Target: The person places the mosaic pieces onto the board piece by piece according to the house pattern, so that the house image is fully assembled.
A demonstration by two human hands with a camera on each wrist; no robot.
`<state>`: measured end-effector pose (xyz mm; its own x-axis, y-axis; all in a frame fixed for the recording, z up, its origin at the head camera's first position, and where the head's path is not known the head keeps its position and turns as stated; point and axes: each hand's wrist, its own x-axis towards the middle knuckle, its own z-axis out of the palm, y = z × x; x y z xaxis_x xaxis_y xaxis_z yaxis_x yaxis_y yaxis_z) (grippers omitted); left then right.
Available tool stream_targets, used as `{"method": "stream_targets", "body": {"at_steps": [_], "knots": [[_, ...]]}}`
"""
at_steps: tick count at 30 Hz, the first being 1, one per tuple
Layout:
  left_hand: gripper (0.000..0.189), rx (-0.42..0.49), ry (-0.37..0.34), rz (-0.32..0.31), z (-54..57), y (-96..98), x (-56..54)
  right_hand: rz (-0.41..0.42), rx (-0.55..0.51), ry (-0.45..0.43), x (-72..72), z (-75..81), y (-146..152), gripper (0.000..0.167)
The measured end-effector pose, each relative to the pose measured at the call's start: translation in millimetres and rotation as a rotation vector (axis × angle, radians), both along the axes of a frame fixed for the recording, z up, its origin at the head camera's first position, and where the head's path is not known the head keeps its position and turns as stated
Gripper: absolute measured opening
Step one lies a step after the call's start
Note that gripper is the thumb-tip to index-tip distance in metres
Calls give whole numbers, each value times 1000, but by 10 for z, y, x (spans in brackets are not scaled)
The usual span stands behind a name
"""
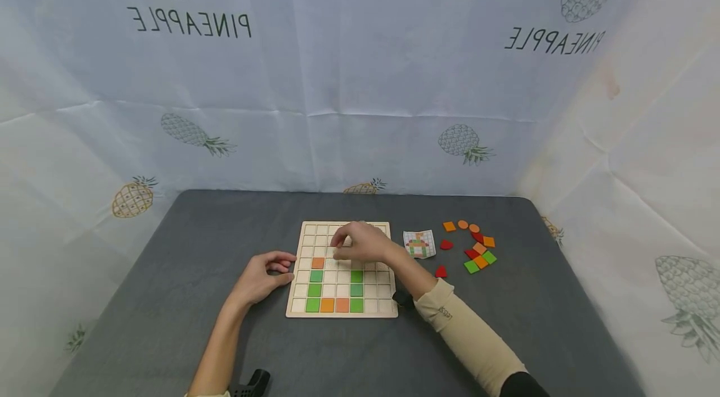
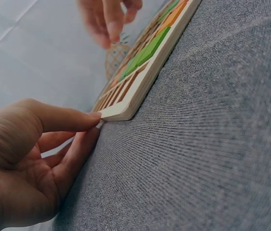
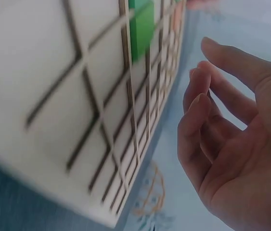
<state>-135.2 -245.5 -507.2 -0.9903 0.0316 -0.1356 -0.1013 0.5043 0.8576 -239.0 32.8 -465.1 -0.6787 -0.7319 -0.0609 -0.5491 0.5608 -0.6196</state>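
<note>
A pale wooden grid board [image 1: 343, 315] lies on the dark table, partly filled with square tiles. Two columns of green tiles [image 1: 314, 291] run up from its bottom row. An orange tile [image 1: 327, 305] and a salmon tile [image 1: 342, 305] sit between them, and another orange tile [image 1: 318, 263] tops the left column. My left hand [image 1: 261, 278] pinches the board's left edge, thumb on the rim [image 2: 109, 114] and finger beneath. Over the board's upper middle hovers my right hand [image 1: 362, 242], fingers loosely bent, with nothing visible between thumb and fingertips [image 3: 200, 103].
Right of the board lies a small printed pattern card [image 1: 419, 244]. Beyond it are scattered loose pieces: orange squares [image 1: 449, 226], round orange discs [image 1: 463, 224], red pieces [image 1: 446, 244] and green squares [image 1: 471, 267]. A pineapple-print cloth [image 1: 360, 72] hangs behind the table [image 1: 225, 228].
</note>
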Motion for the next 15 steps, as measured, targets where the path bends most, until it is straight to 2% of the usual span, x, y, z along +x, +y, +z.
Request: {"method": "stream_targets", "body": {"at_steps": [8,15], "knots": [[37,-1,-10,-6,11,-5,-21,-104,-65,-56,-173,54,541,30],[37,2,-13,-5,26,1,-13,-189,-103,-79,-314,-23,1010,30]]}}
